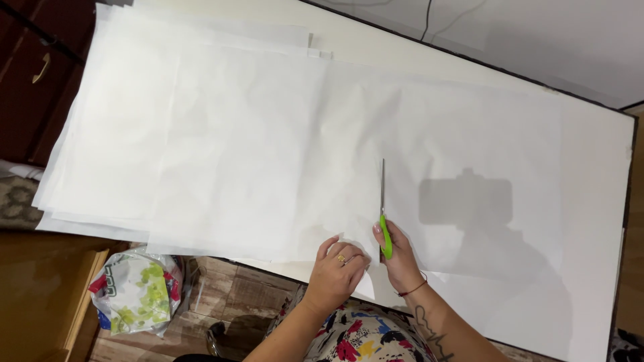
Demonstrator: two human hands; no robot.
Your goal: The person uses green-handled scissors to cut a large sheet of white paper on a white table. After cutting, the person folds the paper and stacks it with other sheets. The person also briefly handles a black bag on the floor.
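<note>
Nearest the camera is the person's patterned garment (pixel 355 338) in red, blue and yellow, and just above it the two forearms reach to the near edge of the white table (pixel 597 221). The left hand (pixel 335 271) lies flat, fingers spread and lightly curled, pressing on the near edge of the white paper (pixel 255 154); it grips nothing, only pins the sheet. Just right of it the right hand (pixel 397 255) is closed around the green handles of the scissors (pixel 383 208), whose blades point straight away from the person across the paper and look shut or nearly so (too thin to tell for certain).

The paper lies in several overlapping sheets over most of the table, overhanging it on the left. Below the paper's near edge, on the floor to the left, sits a plastic bag (pixel 137 291) with a green print.

By the look of it, a cut is in progress, running from the near edge inward. Carrying it on would call for opening the blades, keeping the line straight, and shifting the pinning hand along beside the scissors.
</note>
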